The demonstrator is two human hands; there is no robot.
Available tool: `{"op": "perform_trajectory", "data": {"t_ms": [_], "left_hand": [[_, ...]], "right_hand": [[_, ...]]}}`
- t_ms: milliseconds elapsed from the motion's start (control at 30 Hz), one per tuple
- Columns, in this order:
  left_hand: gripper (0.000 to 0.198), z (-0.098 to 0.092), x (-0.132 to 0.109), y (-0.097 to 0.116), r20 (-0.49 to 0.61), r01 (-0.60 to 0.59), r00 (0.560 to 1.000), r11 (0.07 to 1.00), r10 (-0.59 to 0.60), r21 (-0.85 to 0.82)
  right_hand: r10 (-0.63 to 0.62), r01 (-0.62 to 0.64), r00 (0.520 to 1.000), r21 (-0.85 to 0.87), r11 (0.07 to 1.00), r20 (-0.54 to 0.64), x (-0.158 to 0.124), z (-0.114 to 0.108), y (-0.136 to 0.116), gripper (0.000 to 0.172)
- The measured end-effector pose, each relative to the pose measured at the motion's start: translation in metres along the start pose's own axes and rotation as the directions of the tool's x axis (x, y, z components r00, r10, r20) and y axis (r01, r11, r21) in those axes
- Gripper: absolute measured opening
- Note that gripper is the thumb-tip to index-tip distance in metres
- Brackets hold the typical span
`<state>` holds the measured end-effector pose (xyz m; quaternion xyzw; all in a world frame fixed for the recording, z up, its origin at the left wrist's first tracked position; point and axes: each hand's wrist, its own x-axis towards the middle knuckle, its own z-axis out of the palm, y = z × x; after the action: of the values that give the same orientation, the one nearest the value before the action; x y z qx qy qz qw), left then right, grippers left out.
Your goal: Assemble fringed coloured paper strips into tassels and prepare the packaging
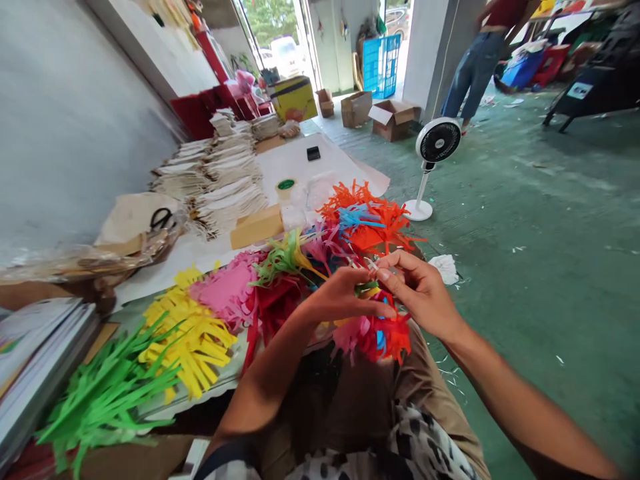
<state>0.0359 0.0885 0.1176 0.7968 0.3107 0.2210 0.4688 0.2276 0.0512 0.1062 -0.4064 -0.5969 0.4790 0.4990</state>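
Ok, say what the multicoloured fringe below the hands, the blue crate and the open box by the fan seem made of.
Multicoloured fringe: probably matte paper, perhaps thin fabric, cut into narrow strips.
Blue crate: likely smooth plastic, evenly coloured, with lattice sides.
Open box: matte brown cardboard, judging by folded flaps.

Right of the right hand [423, 293], the green floor [530, 267] leaves room. Ahead, orange fringe [373, 237] and a white fan [439, 140] obstruct.

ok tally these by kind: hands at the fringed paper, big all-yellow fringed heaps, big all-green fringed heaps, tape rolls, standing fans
Hands: 2, left hand and right hand
Yellow heap: 1
Green heap: 1
Tape roll: 1
Standing fan: 1
Total: 6
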Motion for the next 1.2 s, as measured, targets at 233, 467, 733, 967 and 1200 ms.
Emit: {"op": "perform_trajectory", "data": {"t_ms": [233,467,733,967,1200], "left_hand": [[0.043,0.007,-0.004,-0.021,0.331,0.301,0.921,0.915,-0.206,-0.268],[0.033,-0.054,-0.01,0.003,0.302,0.189,0.885,0.865,-0.356,0.465],[0.007,-0.037,-0.008,-0.03,0.132,0.136,0.871,0.489,-0.474,0.862],[0.042,-0.031,0.036,-0.044,0.035,-0.046,0.999,0.692,0.03,0.72],[0.021,-0.021,0.142,-0.076,0.348,-0.413,0.91,0.421,0.224,0.808]], "right_hand": [[-0.018,0.017,0.992,-0.003,1.0,-0.129,-0.007,0.002,0.007,0.03],[0.143,-0.075,0.98,0.403,0.912,-0.14,-0.01,0.027,0.046,0.033],[0.227,-0.143,0.956,0.38,0.914,-0.186,-0.012,0.043,0.086,0.038],[0.178,-0.116,0.931,0.203,0.972,-0.319,-0.004,0.027,0.097,0.036],[0.153,-0.112,0.926,0.137,0.984,-0.345,0.001,0.035,0.107,0.036]]}}
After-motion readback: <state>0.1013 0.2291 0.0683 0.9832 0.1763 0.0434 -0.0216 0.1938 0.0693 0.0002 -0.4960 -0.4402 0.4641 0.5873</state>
